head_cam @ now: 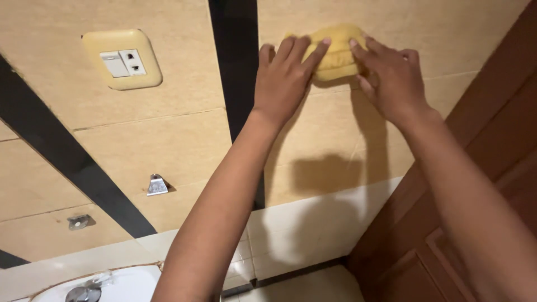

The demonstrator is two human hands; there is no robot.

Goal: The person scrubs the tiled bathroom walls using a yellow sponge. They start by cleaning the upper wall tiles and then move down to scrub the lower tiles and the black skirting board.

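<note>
A yellow sponge point(337, 53) is pressed flat against the beige tiled wall point(168, 145) by both hands. The left hand point(284, 78) is laid over the sponge's left part, its fingers point(313, 53) stretched out and slightly spread, with the fingertips resting on the sponge's upper face; nothing is clasped, the hand is simply spread against the sponge and the wall. The right hand point(391, 78) is set on the sponge's right edge, its fingers bent a little and pushed onto the sponge, the index tip touching it near the top. The sponge is thus found between the two sets of fingertips, its middle left uncovered. Whether the right thumb is tucked under the sponge cannot be told.

Just beside the left fingers, on their outer side, a black vertical tile strip point(235, 61) is seen running down the wall. Well apart from those fingers, further left, a cream wall plate with a switch and a socket point(122, 60) is mounted. Below it, far from the fingertips, two small metal brackets point(157, 185) point(80, 222) are fixed to the tiles, and a black diagonal band point(72, 162) is crossed over the wall. Beyond the right wrist a brown wooden door point(498, 140) is seen. Beneath the left forearm, a white basin point(128, 282) with a metal tap point(84, 293) is partly shown.
</note>
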